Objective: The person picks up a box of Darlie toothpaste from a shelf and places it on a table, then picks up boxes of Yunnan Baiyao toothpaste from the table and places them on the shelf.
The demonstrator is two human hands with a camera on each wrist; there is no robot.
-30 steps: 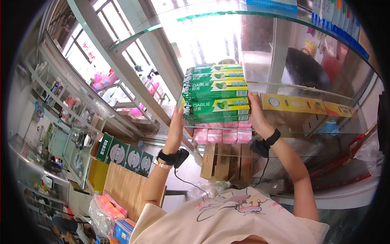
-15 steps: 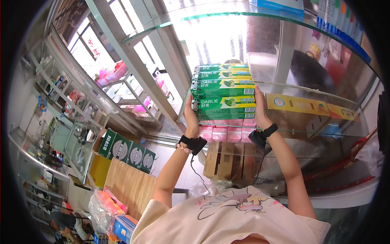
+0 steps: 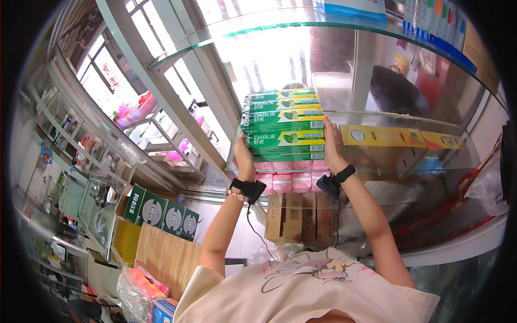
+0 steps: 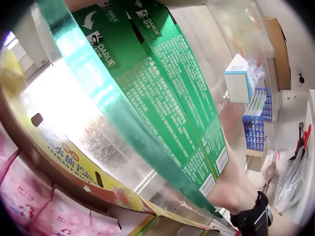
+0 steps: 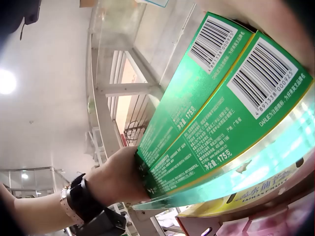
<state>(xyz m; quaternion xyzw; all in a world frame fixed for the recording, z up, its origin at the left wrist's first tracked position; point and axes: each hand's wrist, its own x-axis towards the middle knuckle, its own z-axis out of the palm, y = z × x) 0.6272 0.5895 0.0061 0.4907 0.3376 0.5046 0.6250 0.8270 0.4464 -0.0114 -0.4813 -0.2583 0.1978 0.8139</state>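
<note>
Several green and yellow Darlie toothpaste boxes (image 3: 280, 138) lie in stacked rows on a glass shelf (image 4: 88, 64). My left hand (image 3: 245, 157) is at the left ends of the front boxes, fingers extended along them. At the barcode ends on the right, my right hand (image 3: 332, 148) lies with straight fingers. The right wrist view shows the left hand (image 5: 120, 174) right at the far end of two stacked boxes (image 5: 206, 118), its fingertips hidden behind them. From the left wrist view, the right hand (image 4: 231, 184) is beside the opposite ends, partly covered by the boxes.
Below the shelf are pink packages (image 3: 291, 182) and brown cartons (image 3: 296, 218). A yellow fruit carton (image 3: 377, 136) stands to the right. Above the boxes runs another glass shelf edge (image 3: 258, 29). Green boxes (image 3: 156, 210) and a wooden board (image 3: 167, 253) are at lower left.
The left hand has come in closer against the left ends of the boxes. My right hand stays at the right ends. The head view has shifted slightly.
</note>
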